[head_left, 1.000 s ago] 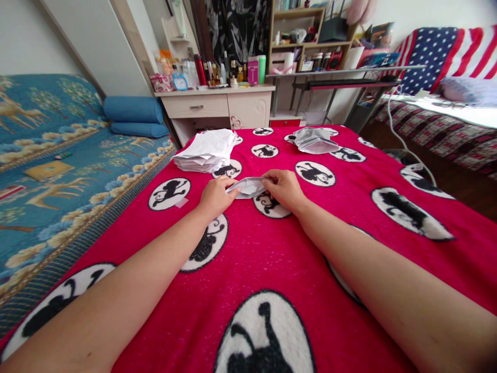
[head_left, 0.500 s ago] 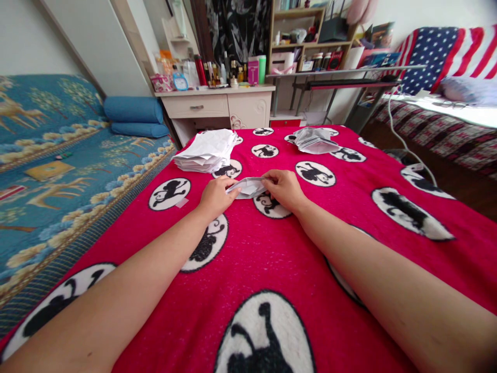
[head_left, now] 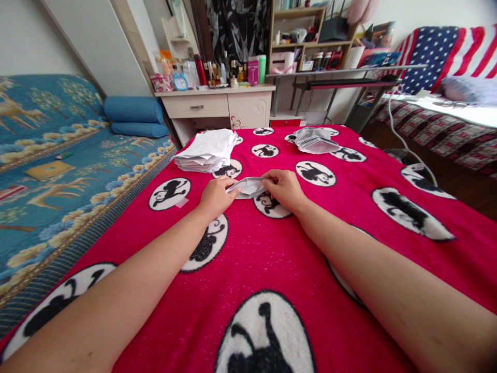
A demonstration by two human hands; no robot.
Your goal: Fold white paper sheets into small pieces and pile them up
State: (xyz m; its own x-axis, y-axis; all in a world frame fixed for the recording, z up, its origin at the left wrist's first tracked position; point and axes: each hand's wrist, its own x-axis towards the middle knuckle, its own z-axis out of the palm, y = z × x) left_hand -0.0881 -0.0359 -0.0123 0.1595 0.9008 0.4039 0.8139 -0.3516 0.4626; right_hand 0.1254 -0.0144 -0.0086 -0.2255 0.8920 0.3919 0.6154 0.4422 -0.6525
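- Sofa (head_left: 73, 160), blue patterned cover, far left; flat yellow item (head_left: 49, 170) on its seat, blue bolsters (head_left: 134, 110) at its far end.
- Clear scrap (head_left: 181, 202) on the red blanket (head_left: 248, 254), left of the hands, partly over a white oval print.
- Paper stack (head_left: 207, 150), white, loose uneven edges, on blanket, beyond left hand.
- Dresser (head_left: 196, 106) past blanket's far edge, bottles and boxes on top.
- Left hand (head_left: 218, 197): thumb and fingers pinched together on left end of folded paper.
- Folded paper (head_left: 247, 187): white, creased, mid-blanket, between both hands, low over a print; can't tell if it touches the blanket.
- Right hand (head_left: 285, 187): fingertips closed on paper's right end.
- Folded stack (head_left: 316, 142): smaller, on blanket, beyond right hand, slightly fanned.
- White cable (head_left: 406, 150) hanging right of blanket, near the plaid bedspread (head_left: 438, 134).
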